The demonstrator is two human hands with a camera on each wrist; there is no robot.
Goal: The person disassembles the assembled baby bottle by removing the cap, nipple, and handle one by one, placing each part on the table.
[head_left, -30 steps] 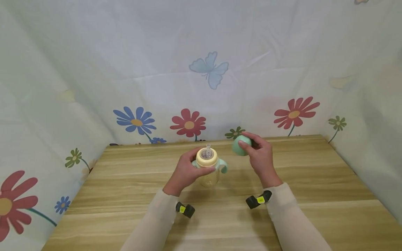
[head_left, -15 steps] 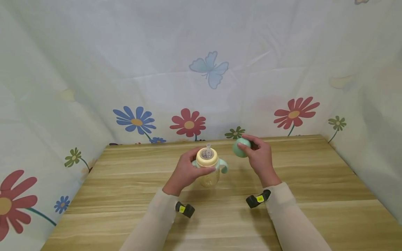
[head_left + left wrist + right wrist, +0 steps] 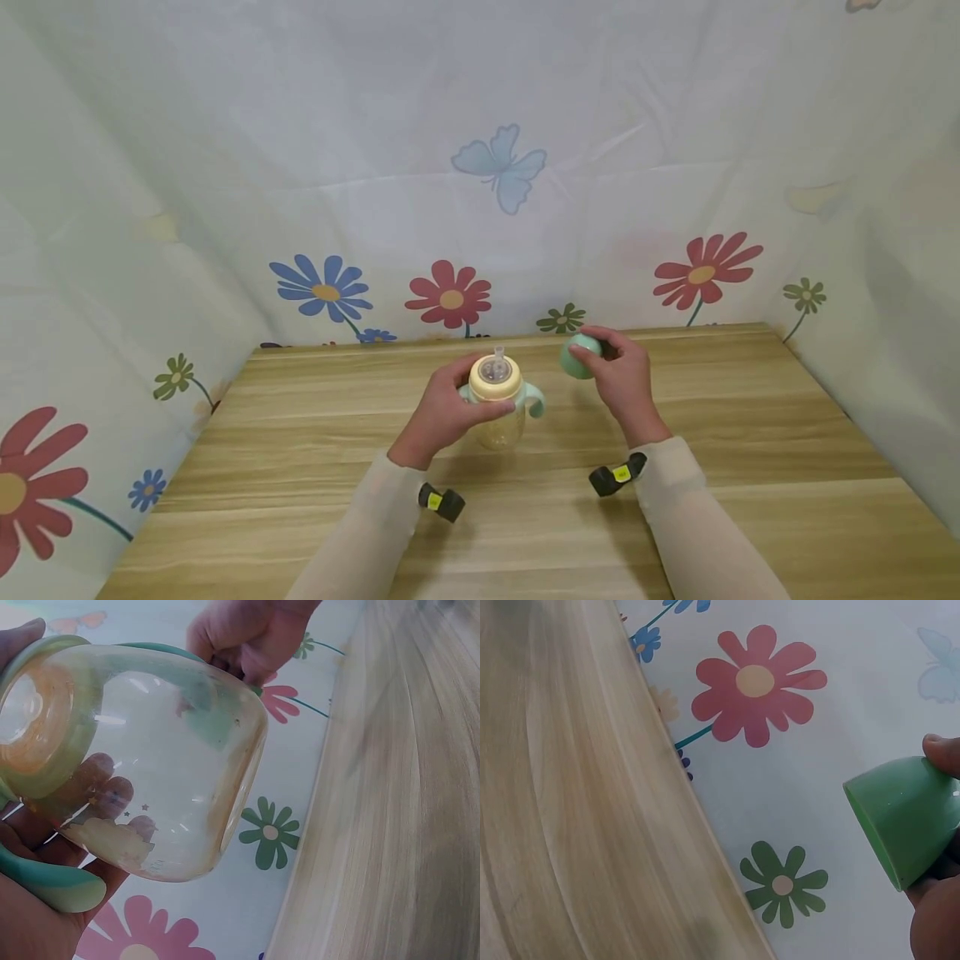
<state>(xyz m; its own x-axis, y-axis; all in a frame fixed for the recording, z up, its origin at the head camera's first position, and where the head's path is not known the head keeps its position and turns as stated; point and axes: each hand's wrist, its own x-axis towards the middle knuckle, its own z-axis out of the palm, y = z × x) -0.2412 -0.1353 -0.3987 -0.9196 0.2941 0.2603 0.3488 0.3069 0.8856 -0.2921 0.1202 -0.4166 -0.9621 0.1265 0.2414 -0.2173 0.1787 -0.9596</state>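
My left hand (image 3: 448, 410) grips a baby bottle (image 3: 497, 382) around its upper part, fingers behind and thumb across the front. The bottle has a cream collar, a clear straw spout standing up, pale green side handles and a see-through body. In the left wrist view the bottle's clear body (image 3: 165, 757) fills the left side, with the fingers showing through it. To the right, my right hand (image 3: 624, 379) pinches a mint-green domed cap (image 3: 581, 357) between thumb and fingers, apart from the bottle. The right wrist view shows the cap (image 3: 904, 817) with its open rim facing down-left.
Both hands are over a wood-grain table (image 3: 315, 467). A white cloth backdrop (image 3: 360, 208) printed with flowers and a butterfly rises behind the table and along both sides. Each wrist wears a black camera on a strap, such as the right wrist camera (image 3: 609, 481).
The green cap in my right hand has moved slightly down and to the right, and tilted a little. My left hand and the bottle stay almost where they were.
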